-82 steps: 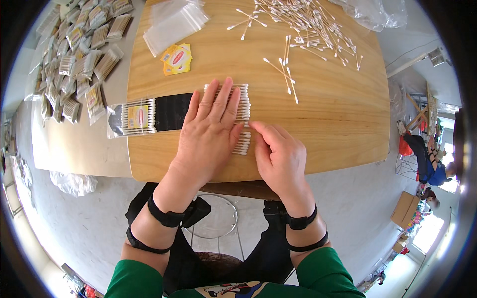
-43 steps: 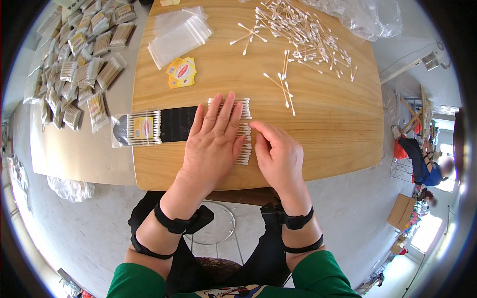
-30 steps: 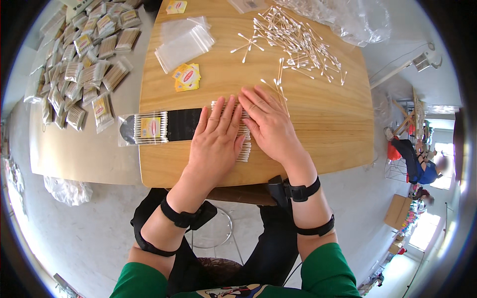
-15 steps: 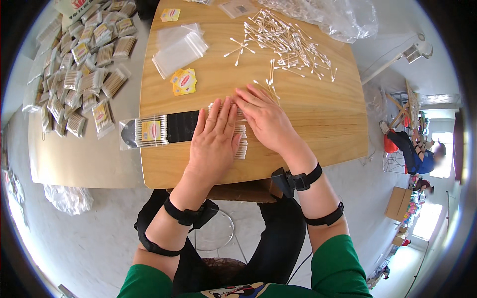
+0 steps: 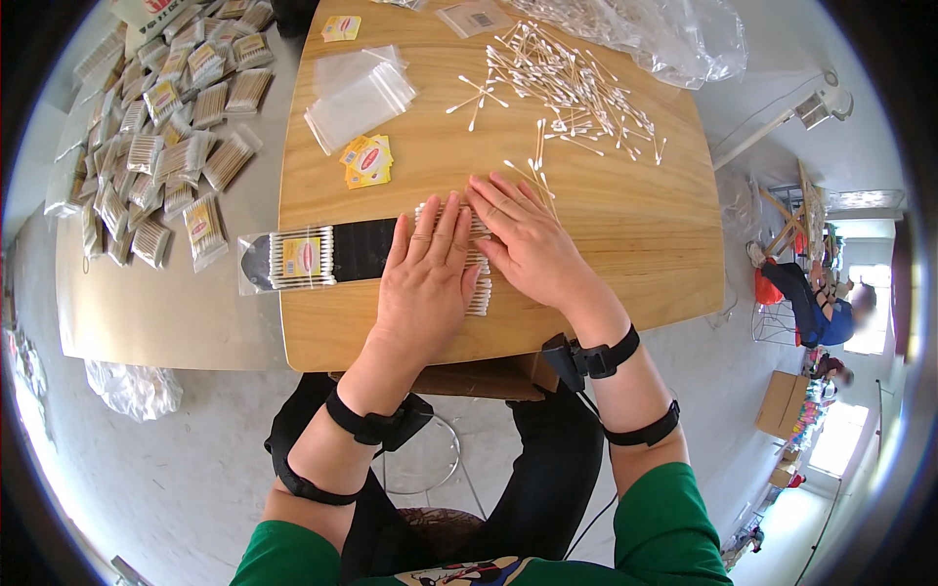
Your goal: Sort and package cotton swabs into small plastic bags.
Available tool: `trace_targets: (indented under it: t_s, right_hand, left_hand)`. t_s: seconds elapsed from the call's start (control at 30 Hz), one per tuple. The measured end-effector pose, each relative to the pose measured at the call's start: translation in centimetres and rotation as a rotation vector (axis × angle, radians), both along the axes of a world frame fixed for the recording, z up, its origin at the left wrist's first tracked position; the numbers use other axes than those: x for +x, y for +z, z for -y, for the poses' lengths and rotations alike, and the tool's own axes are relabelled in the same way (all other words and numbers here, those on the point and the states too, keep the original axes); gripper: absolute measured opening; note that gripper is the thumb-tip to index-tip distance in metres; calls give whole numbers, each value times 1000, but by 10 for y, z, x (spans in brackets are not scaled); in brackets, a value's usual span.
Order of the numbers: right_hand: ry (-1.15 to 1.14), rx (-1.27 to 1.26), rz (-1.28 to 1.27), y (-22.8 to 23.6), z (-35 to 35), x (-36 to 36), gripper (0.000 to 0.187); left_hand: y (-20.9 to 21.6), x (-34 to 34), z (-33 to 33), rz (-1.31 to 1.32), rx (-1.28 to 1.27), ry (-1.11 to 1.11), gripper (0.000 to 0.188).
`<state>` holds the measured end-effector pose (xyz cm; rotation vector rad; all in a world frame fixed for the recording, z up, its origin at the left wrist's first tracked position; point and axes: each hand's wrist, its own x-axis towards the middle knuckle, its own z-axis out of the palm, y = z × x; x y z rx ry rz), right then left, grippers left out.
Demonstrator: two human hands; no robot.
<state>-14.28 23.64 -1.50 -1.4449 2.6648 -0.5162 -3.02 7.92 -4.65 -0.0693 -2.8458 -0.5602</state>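
a row of cotton swabs is lying on the wooden table, mostly under the left hand, which is resting palm-down with straight, slightly spread fingers beside the black strip; light, even contact is probably serving best, since a sideways push would likely be skewing the sticks. the right hand is slanting inward, fingers extended and loosely together near the row's far right corner, visibly pinching nothing, while both forearms are angling toward each other.
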Motion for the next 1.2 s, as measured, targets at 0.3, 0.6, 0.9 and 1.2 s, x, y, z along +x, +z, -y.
trace_targets:
  t_s: [0.3, 0.6, 0.9, 1.2]
  right_hand:
    - [13, 21, -35, -1, 2, -4, 47]
    - [25, 18, -73, 1, 0, -2, 45]
    - [-44, 16, -154, 0, 4, 6, 52]
    - [7, 77, -130, -6, 4, 3, 52]
  left_hand:
    - [-1, 0, 0, 8, 5, 3, 63]
    - [-2, 0, -1, -1, 6, 1, 64]
    - [-6, 1, -2, -12, 12, 14, 64]
    - [-5, -1, -3, -24, 20, 17, 64]
